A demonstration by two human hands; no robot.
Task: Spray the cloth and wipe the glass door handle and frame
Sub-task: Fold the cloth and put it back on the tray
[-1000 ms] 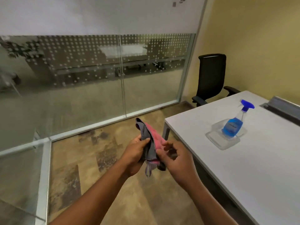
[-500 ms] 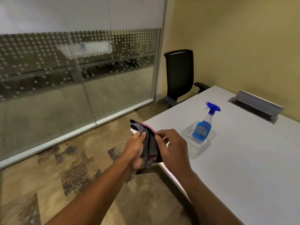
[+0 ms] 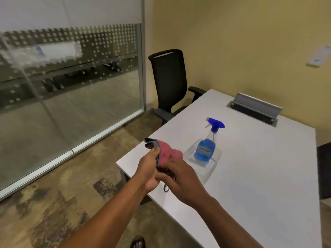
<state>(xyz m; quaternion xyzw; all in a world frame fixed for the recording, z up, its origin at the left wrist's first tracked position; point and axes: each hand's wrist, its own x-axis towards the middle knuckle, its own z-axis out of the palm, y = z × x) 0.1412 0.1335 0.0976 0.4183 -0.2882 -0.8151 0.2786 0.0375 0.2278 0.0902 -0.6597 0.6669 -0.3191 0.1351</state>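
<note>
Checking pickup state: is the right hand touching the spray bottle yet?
Apart. The head view shows the right hand on the cloth together with the left hand, while the spray bottle stands untouched in its clear tray.

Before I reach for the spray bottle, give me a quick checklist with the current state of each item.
1. Cloth secured: ok, bunched between left hand and right hand.
2. A hand free to take the spray bottle: not ok, both are on the cloth.
3. Bottle upright and reachable: ok, it stands in a clear tray on the white table, just beyond the hands.
4. Bottle holds liquid: ok, blue fluid fills the lower part.
5. Door handle located: cannot tell, only the glass wall shows.
</note>
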